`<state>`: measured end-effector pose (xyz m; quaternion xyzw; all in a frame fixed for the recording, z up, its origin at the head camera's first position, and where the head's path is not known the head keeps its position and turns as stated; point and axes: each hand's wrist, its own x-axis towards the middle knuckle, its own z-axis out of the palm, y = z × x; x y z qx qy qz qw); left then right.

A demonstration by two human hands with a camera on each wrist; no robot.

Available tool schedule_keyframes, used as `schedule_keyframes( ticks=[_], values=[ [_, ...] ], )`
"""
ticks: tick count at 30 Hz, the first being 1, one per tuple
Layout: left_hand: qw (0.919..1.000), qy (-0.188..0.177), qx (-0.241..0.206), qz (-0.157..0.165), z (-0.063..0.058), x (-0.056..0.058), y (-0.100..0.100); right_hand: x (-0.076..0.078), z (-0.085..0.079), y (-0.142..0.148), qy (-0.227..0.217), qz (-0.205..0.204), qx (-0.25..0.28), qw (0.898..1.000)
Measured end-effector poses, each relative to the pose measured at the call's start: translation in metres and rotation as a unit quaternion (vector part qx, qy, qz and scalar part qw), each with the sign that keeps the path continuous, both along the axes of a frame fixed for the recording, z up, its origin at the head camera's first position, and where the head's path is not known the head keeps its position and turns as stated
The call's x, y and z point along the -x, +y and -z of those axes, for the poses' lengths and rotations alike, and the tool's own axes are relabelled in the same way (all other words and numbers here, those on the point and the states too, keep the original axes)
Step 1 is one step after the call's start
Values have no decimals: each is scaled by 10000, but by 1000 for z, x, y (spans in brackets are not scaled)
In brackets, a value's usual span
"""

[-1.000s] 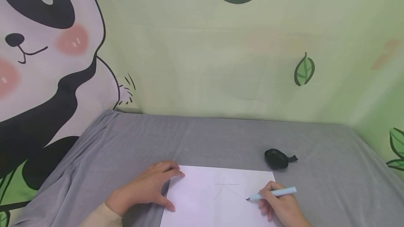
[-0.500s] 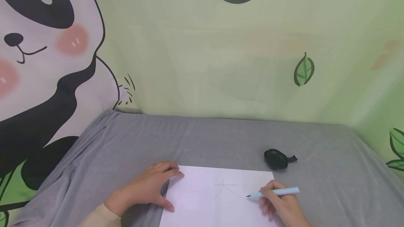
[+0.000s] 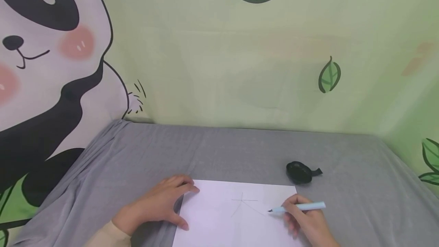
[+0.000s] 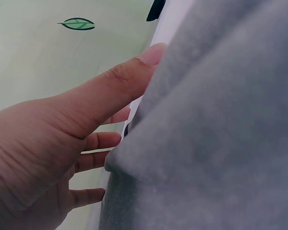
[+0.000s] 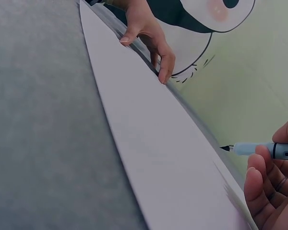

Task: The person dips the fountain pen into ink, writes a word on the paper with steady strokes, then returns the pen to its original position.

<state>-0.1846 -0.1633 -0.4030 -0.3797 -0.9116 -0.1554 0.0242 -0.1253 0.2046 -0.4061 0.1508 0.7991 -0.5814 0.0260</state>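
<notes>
A white sheet of paper (image 3: 209, 216) lies on the grey cloth, with thin grey strokes (image 3: 242, 200) on it: a cross with two slanting lines below. My left hand (image 3: 162, 200) rests at the sheet's left edge, thumb and fingers spread apart. In the left wrist view its thumb (image 4: 127, 79) reaches over the paper's edge. My right hand (image 3: 305, 216) pinches a light blue pencil (image 3: 303, 207) at the right side of the sheet. The pencil's dark pointed tip shows just above the end of the right slanting line. In the right wrist view the other fingers curl below the barrel.
A black rounded object (image 3: 299, 172) with a short tab sits just beyond the sheet's far right corner. Grey cloth (image 3: 219, 148) covers the table back to a pale green wall (image 3: 212, 68) with a printed panda and leaves.
The pencil tip has moved slightly up and away from the end of the right slanting line, with my right hand rising a little. My left hand keeps its place on the paper.
</notes>
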Motion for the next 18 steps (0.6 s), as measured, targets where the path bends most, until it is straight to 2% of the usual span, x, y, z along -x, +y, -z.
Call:
schedule_keyframes(
  ticks=[5, 11, 18],
  values=[
    [10000, 26, 13, -4, 1, 0, 0, 0, 0, 1, -17, -11, 37, 10000],
    [10000, -3, 13, 3, 1, 1, -1, -1, 0, 7, 287, -139, 282, 9991],
    [10000, -77, -24, -6, 0, 1, 0, 2, -3, 12, 632, -210, 85, 9977]
  ],
)
